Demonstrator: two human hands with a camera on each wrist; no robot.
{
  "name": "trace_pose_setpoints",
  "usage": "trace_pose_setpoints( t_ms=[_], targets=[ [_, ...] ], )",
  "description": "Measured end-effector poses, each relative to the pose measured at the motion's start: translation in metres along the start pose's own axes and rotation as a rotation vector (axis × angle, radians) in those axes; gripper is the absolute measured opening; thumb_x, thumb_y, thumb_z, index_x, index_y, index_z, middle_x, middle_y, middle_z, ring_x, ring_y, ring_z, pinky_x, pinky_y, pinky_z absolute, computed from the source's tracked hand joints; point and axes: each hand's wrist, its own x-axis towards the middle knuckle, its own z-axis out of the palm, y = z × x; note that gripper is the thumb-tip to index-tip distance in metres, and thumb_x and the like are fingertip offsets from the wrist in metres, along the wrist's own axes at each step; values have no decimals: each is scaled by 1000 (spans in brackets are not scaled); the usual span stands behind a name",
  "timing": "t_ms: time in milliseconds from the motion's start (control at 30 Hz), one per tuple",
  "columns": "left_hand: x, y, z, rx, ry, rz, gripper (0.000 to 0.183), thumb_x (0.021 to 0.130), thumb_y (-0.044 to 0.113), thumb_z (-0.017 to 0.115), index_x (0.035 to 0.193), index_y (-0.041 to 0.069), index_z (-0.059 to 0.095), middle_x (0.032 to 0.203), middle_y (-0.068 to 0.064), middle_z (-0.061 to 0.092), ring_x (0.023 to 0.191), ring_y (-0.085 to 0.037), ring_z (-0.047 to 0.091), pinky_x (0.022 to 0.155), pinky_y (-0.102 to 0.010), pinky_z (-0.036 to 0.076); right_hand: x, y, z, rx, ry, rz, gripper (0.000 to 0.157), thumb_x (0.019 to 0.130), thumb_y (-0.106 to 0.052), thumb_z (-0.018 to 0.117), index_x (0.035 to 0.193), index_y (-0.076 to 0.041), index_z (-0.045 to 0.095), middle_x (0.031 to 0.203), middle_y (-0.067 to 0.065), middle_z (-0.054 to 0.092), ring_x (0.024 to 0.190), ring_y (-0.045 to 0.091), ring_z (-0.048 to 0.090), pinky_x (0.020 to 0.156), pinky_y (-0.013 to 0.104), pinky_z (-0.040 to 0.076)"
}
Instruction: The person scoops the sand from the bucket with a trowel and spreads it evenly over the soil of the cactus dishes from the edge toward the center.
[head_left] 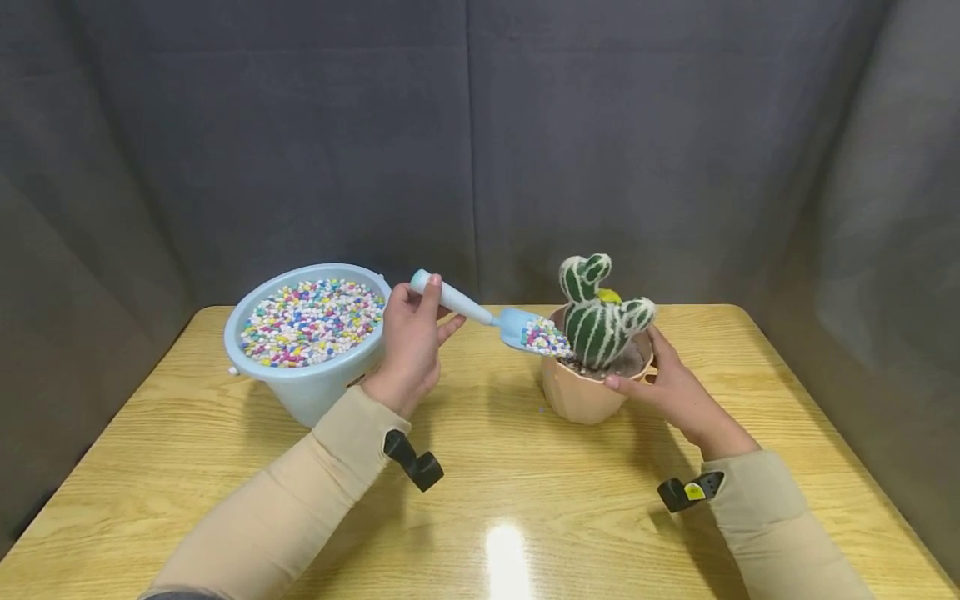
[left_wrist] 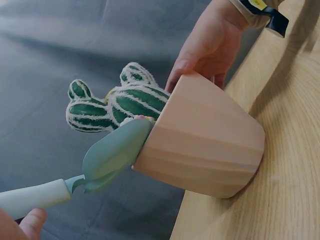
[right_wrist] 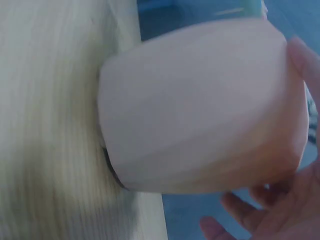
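Note:
My left hand (head_left: 411,354) grips the handle of a small light-blue shovel (head_left: 463,305). A heap of multicoloured pellets (head_left: 542,336) lies in its blade, whose tip is right at the left rim of a peach flower pot (head_left: 581,397). In the left wrist view the shovel's underside (left_wrist: 115,150) shows against the pot's rim. Inside the pot stands a green plush cactus (head_left: 596,329) with white stripes, surrounded by brown filling. My right hand (head_left: 678,396) holds the pot at its right side, thumb at the near rim; in the right wrist view the pot (right_wrist: 200,110) hides part of that hand.
A light-blue bucket (head_left: 303,396) full of multicoloured pellets stands at the left, behind my left forearm. All of it is on a wooden table (head_left: 480,475), with a grey curtain (head_left: 337,150) behind. One tiny pellet (head_left: 542,410) lies beside the pot.

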Motion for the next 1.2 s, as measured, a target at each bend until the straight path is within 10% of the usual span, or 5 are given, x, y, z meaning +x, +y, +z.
trace_pose_setpoints(
  t_ms=[533,1200],
  targets=[
    [-3,-2,-1,38,-36,25,17,110,19,53,117,5,47,122,-14,54,111,-29,61,98,-48,57,-5,-14,23,-90,249,-23,129,79,-30,91,166,-15,-3,166,27,14,152,46,16,120,69,19],
    [-6,0,1,49,-63,86,12,109,17,55,111,7,47,117,-13,57,105,-25,62,96,-45,59,0,-9,12,-155,162,-37,127,82,-36,89,165,-10,-4,168,27,9,152,48,16,120,67,22]
  ],
)
